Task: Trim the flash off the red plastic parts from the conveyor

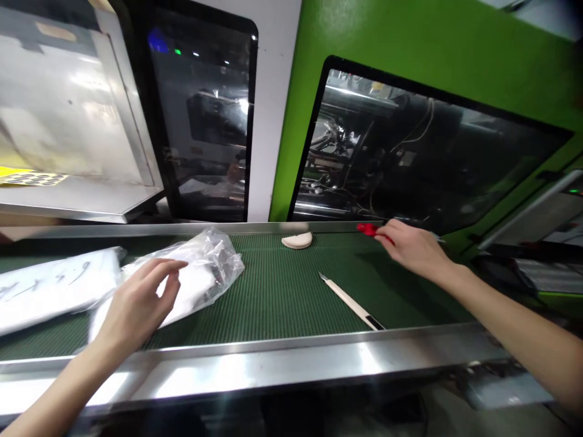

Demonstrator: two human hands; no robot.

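Note:
My left hand (139, 300) hovers over a clear plastic bag (207, 264) holding white material on the green conveyor belt (282, 291). Its fingers are loosely curved and apart, holding nothing. My right hand (412, 246) reaches to the belt's far edge and pinches a small red tool (368, 229) with its fingertips. A white utility knife (350, 300) lies on the belt between the hands, blade end pointing away. A small cream half-round piece (297, 240) rests by the far rail.
Another white bag (50, 288) with dark writing lies at the belt's left. A shiny steel rail (273, 364) runs along the near edge. Behind stands a green machine (410, 48) with dark windows, and a steel panel (68, 121) at upper left.

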